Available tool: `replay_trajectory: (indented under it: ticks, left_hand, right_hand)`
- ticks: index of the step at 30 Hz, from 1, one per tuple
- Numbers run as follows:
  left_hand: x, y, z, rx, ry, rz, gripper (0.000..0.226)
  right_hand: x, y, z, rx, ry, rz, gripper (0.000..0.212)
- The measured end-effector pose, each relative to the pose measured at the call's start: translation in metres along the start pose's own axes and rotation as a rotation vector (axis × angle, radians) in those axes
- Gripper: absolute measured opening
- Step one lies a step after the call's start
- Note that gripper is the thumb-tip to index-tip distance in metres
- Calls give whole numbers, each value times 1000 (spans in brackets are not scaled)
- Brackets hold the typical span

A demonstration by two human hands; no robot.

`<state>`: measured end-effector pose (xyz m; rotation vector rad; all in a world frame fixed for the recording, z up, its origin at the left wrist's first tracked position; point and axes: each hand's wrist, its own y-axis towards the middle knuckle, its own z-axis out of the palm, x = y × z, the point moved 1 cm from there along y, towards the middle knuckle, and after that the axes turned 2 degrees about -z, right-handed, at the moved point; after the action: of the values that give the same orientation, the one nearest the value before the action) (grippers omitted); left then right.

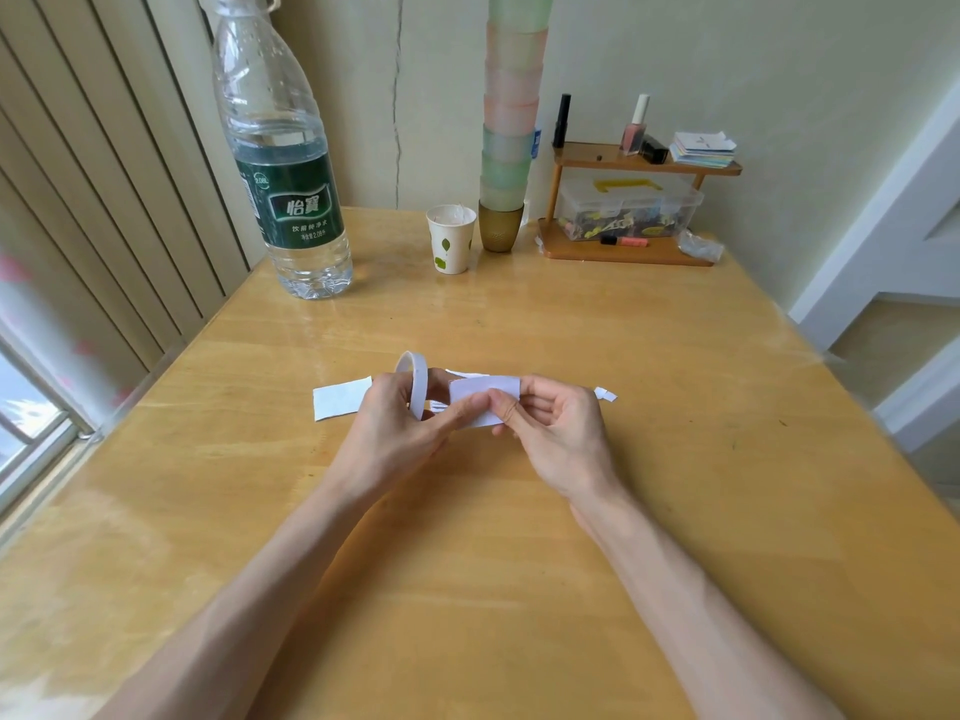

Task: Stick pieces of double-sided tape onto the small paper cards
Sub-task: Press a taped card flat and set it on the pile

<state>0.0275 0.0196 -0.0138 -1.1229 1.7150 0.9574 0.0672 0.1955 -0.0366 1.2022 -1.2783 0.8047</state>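
Note:
My left hand [400,423] holds a thin white roll of double-sided tape [414,381] upright above the middle of the wooden table [519,511]. A small white paper card [480,397] is pinched between both hands, with my right hand [558,433] gripping its right end by thumb and fingers. Another white card [340,399] lies flat on the table just left of my left hand. A small white scrap [605,394] lies to the right of my right hand. More paper shows behind the held card, mostly hidden.
A large water bottle [283,163] stands at the back left. A paper cup [451,239], a tall stack of coloured cups [511,122] and a wooden shelf [623,252] with a plastic box sit along the back wall. The table's right edge drops to a doorway.

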Motion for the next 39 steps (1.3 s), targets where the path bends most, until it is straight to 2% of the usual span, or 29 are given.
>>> replay_trajectory:
  ticks: [6, 15, 20, 25, 31, 39]
  left_hand:
    - [2, 0, 3, -65, 16, -10, 33]
    - [-1, -1, 8, -112, 52, 26, 29]
    - [1, -1, 3, -109, 51, 14, 34]
    - [-1, -1, 7, -79, 1, -3, 26]
    - [-2, -2, 1, -93, -28, -11, 33]
    - [-4, -3, 3, -60, -42, -13, 34]
  right_hand:
    - [0, -4, 3, -48, 31, 31, 29]
    - [4, -5, 8, -165, -46, 9, 37]
    - [7, -5, 8, -145, 65, 50, 10]
    - [7, -2, 7, -144, 35, -5, 13]
    - [8, -6, 9, -87, 71, -35, 16]
    - [5, -2, 7, -159, 46, -60, 13]
